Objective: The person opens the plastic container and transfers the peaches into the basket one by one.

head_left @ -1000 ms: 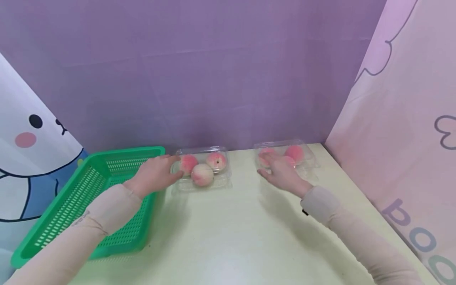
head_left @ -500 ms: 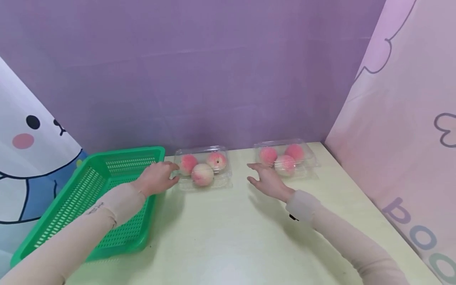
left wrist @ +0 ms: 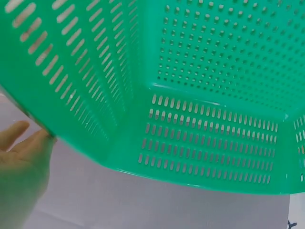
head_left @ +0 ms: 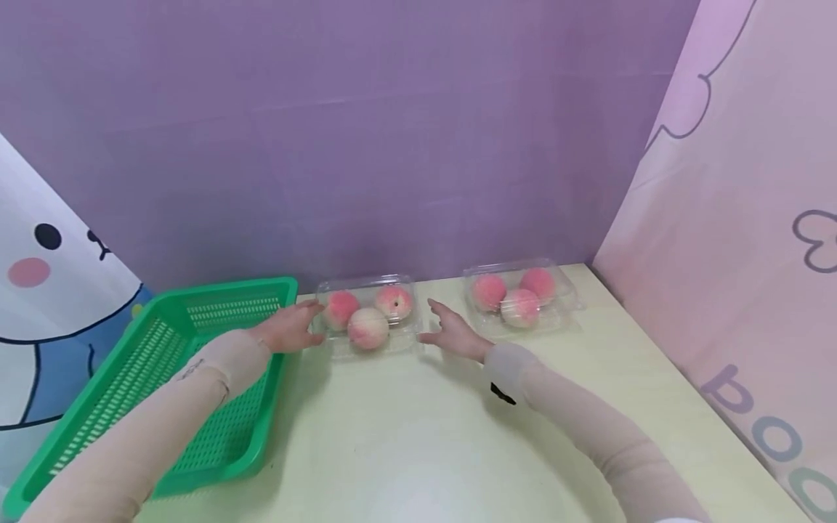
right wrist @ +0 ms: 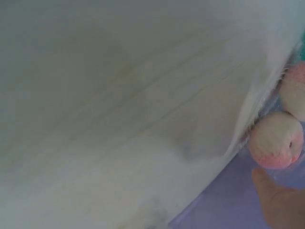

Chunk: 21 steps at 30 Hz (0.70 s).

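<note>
Two clear plastic boxes stand along the back of the table. The left box (head_left: pixel 400 341) has three pinkish peaches inside, one of them a paler peach (head_left: pixel 368 329) at the front. My left hand (head_left: pixel 292 328) is at this box's left side, fingers extended, partly over the basket's rim. On its right side my right hand (head_left: pixel 454 333) has thumb and fingers spread, fingertips close to the plastic. In the right wrist view a peach (right wrist: pixel 276 140) lies just beyond my right hand (right wrist: pixel 283 202). The right box (head_left: pixel 561 312) also contains three peaches, with no hand on it.
A green perforated basket (head_left: pixel 258 436) stands on the left, its far right corner next to the left box. A purple cloth backdrop (head_left: pixel 405 145) rises behind the pale table (head_left: pixel 392 421). Printed curtains (head_left: pixel 732 240) flank both sides.
My right hand has left the right box and moved left to the left box's right side. My left hand stays at the left box's left side, slightly lower.
</note>
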Available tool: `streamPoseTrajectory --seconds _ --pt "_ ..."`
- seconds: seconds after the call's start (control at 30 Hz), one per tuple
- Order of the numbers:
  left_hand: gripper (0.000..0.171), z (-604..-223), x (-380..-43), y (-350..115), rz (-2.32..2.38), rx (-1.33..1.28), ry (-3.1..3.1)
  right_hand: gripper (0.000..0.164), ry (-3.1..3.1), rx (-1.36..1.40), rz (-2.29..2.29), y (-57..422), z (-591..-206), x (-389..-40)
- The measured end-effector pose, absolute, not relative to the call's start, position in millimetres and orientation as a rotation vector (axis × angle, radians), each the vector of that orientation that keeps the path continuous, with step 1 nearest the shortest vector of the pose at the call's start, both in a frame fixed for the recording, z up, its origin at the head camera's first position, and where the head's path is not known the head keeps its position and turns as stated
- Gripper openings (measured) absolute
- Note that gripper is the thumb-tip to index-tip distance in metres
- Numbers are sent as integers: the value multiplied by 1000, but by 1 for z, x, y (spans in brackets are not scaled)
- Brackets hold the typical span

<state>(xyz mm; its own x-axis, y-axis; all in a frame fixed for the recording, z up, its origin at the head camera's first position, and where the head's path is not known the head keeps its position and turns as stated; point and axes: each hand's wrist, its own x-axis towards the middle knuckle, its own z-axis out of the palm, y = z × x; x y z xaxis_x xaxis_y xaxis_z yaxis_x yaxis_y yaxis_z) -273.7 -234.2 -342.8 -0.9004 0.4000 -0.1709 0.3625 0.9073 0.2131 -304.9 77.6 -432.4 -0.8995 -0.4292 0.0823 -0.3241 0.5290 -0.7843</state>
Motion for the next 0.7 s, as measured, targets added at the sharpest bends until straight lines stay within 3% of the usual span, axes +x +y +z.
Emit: streamPoseTrajectory --seconds 0.23,0.4,0.7 --pt "83 -350 -286 -228 239 503 2801 99 2385 -398 -1488 50 -432 -309" --pt "93 -356 -290 -223 252 475 2770 104 2277 -365 -1605 40 -434 -311" --pt "93 -355 -290 -222 183 514 2801 102 2234 -366 -1642 37 -435 -310"
